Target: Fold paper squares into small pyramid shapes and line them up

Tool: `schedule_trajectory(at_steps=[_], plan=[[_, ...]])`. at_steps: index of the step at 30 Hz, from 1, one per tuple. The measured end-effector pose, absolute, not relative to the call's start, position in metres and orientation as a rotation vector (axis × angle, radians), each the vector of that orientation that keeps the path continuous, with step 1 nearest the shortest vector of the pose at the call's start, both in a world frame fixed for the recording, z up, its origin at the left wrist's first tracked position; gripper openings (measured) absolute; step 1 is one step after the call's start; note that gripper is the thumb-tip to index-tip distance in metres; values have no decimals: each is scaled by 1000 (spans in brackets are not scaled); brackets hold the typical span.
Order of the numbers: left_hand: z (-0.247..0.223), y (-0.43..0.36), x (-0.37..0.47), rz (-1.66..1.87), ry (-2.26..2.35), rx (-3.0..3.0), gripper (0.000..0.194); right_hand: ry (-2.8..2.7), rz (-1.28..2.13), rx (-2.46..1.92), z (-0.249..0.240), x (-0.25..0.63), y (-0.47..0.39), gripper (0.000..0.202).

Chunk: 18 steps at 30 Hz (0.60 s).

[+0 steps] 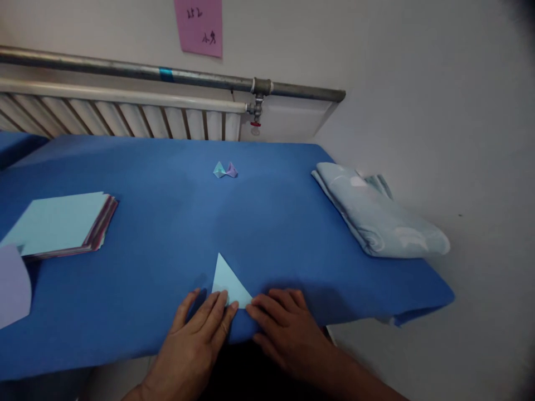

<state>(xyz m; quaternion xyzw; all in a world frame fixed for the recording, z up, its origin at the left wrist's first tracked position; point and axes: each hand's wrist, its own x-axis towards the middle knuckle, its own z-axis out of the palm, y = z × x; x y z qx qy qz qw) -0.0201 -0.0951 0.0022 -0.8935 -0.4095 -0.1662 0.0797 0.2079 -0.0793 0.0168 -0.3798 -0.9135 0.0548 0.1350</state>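
A light blue paper triangle (228, 283) lies flat on the blue cloth of the table (167, 223), close to the front edge. My left hand (196, 334) rests with spread fingers, its fingertips on the lower left part of the paper. At the triangle's right corner, the fingertips of my right hand (288, 328) touch the paper, the fingers stretched out close together. Neither hand is wrapped round anything. The paper's bottom left corner is hidden under my left fingers.
A stack of coloured paper (62, 223) lies at the left, near a lilac sheet (12, 287). Two small folded paper pieces (225, 170) sit farther back. A folded patterned cloth (376, 214) is at the right. Behind the table are a radiator (134, 117) and a pipe (200, 78).
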Motion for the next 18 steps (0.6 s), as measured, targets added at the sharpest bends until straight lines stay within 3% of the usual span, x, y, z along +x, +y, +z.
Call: schedule_trajectory(at_steps=[11, 18], plan=[[0, -106, -40, -239, -1210, -2657, 58, -2631, 91, -1030, 11, 233, -77, 31], [-7, -105, -32, -457, -1307, -2619, 56, -2480, 392, -1072, 27, 208, -66, 14]])
